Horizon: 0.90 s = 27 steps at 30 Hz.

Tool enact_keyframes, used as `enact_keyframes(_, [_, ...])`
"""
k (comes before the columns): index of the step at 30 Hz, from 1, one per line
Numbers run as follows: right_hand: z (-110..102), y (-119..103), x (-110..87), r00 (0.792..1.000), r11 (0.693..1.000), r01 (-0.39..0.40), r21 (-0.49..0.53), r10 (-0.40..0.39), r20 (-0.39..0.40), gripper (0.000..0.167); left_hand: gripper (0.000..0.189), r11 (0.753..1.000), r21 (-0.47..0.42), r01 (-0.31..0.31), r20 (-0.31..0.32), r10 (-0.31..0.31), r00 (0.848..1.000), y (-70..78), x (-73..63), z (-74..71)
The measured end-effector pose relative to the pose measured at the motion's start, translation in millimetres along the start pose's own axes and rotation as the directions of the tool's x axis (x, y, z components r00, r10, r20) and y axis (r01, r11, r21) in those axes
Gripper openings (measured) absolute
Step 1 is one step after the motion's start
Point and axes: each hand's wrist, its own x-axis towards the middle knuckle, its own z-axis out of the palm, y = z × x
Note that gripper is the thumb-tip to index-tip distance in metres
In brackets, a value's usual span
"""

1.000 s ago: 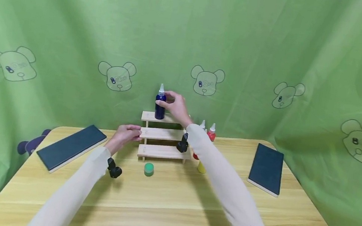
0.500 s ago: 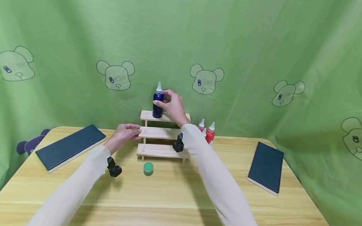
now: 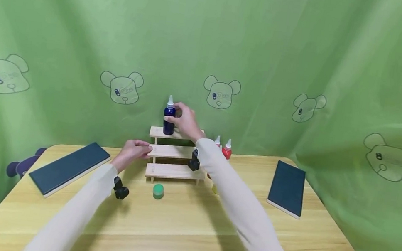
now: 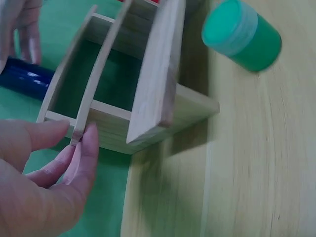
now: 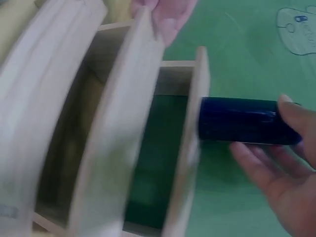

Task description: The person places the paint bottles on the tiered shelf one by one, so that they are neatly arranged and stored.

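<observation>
A dark blue squeeze bottle (image 3: pixel 169 121) with a white pointed cap stands upright on the top step of a three-tier wooden display stand (image 3: pixel 169 171), left of its middle. My right hand (image 3: pixel 185 121) holds it from the right, thumb in front and fingers behind. In the right wrist view the base of the bottle (image 5: pixel 237 120) meets the top board. My left hand (image 3: pixel 134 151) pinches the left end of the middle step. The left wrist view shows my thumb and fingers (image 4: pixel 88 153) on either side of that board's tip.
A green-lidded jar (image 3: pixel 158 191) sits in front of the stand. Red bottles (image 3: pixel 226 149) with white tips stand right of it, partly behind my right sleeve, near a yellow one (image 3: pixel 215 189). Dark notebooks lie at left (image 3: pixel 69 168) and right (image 3: pixel 286 188). A green curtain (image 3: pixel 182 35) hangs behind.
The head view has turned slightly, so the whole scene sits a little further left. Both hands keep their hold, and the blue bottle stays on the top step.
</observation>
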Motion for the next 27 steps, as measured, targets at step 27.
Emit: enact_keyframes(27, [-118.5,35.4,-87.8,0.987,0.964,0.070,-0.255,-0.030,0.158,0.027,0.043,1.000,0.009,-0.006,-0.073,0.006,0.997,-1.6,-3.4,6.8])
